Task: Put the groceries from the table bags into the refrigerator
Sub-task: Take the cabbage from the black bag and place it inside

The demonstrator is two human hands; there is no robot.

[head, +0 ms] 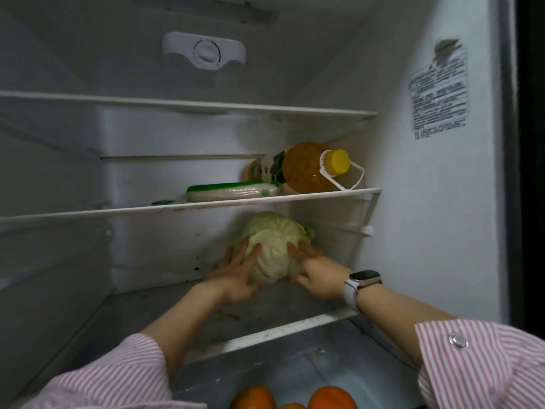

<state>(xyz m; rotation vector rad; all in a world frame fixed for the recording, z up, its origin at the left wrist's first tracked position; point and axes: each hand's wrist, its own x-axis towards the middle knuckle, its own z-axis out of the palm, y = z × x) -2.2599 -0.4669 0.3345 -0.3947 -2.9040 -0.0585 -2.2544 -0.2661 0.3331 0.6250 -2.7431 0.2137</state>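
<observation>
White refrigerator walls point(442, 202) fill the view, with the shelves stepping away from the camera. Nearest, at the bottom edge, orange round fruits point(253, 398) lie in a lower compartment, only their tops showing. Just beyond, striped pink sleeves point(486, 358) reach over the front rim of the lower shelf point(280, 327). On that shelf, towards the right and well back, sits the cabbage point(275, 246), cupped from both sides. The left hand point(236, 278) lies against its left flank with fingers spread and fairly straight; the right hand point(317, 276), a watch point(361, 283) on its wrist, presses the right flank the same way, so both hands are flat on it rather than curled round it.

The head looks firm, dense and fairly heavy, with loose outer leaves that could tear or slide, so holding it low on both sides, palms under the widest part, seems the safest grip.

Farther up, the middle shelf point(118, 210) carries a flat green-and-white packet point(233, 191) and, just beside it on the right, an oil bottle point(306, 168) lying on its side, yellow cap towards the camera. On the far wall sits a thermostat dial point(206, 53).
</observation>
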